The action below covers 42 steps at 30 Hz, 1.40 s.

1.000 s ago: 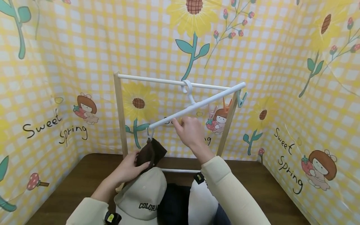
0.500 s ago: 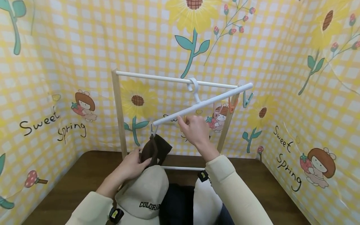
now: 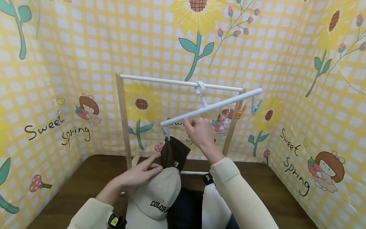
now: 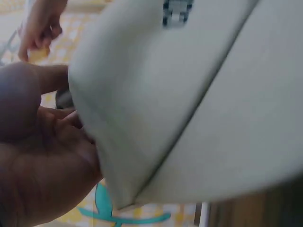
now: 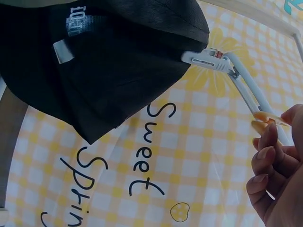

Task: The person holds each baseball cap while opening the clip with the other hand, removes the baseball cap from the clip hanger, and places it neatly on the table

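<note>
A white hanger (image 3: 220, 105) is hooked on the rack's top rod, its left end tilted low. From that end a pale clip (image 3: 166, 133) holds a dark baseball cap (image 3: 177, 152) by its edge, filling the upper left of the right wrist view. My left hand (image 3: 138, 175) has its fingertips at the dark cap's left side, thumb by the crown of a beige cap (image 3: 160, 192) lettered in black. That beige cap (image 4: 137, 80) covers the fingertips in the left wrist view. Under the hanger bar, my right hand (image 3: 201, 135) pinches a yellow clip (image 5: 261, 124).
Orange (image 3: 241, 111), pink and teal clips (image 3: 256, 106) hang toward the hanger's right end. The rack has wooden posts (image 3: 123, 121) and stands on a brown table (image 3: 100, 171) against checked cloth. Black (image 3: 184, 206) and white (image 3: 215, 203) rounded things lie close in front.
The dark cap has swung right, and the hanger's left end has shifted right and up a little. My left hand has slackened from around the dark cap to its left side. My right hand stays under the bar.
</note>
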Available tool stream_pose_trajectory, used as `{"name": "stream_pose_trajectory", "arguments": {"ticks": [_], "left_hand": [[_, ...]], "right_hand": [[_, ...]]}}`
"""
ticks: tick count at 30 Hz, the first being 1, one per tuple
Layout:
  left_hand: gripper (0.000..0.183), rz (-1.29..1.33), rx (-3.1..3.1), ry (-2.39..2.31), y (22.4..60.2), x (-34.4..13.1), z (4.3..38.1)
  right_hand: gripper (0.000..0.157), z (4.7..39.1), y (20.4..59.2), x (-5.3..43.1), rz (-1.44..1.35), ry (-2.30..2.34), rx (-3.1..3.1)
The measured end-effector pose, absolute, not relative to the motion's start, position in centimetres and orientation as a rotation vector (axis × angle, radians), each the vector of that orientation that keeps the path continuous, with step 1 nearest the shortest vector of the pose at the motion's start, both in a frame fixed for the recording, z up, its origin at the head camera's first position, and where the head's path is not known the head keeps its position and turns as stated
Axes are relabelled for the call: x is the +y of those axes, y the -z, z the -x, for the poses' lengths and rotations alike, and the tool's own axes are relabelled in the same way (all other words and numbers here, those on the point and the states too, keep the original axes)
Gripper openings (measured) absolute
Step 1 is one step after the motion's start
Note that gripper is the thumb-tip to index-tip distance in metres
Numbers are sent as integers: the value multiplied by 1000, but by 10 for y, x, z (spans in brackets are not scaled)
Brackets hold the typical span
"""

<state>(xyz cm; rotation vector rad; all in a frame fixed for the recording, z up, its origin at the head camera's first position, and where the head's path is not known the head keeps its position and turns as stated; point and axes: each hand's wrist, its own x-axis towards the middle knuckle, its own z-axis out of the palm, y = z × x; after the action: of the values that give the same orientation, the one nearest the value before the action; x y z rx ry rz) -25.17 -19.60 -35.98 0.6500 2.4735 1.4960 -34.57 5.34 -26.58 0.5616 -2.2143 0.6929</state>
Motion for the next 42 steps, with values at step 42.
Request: {"name": "stream_pose_trajectory", "arguments": {"ticks": [42], "left_hand": [[29,-907,2875,-1388,354,-121,268]], "right_hand": [[36,343,282,43,-571,-763,-2539]]}}
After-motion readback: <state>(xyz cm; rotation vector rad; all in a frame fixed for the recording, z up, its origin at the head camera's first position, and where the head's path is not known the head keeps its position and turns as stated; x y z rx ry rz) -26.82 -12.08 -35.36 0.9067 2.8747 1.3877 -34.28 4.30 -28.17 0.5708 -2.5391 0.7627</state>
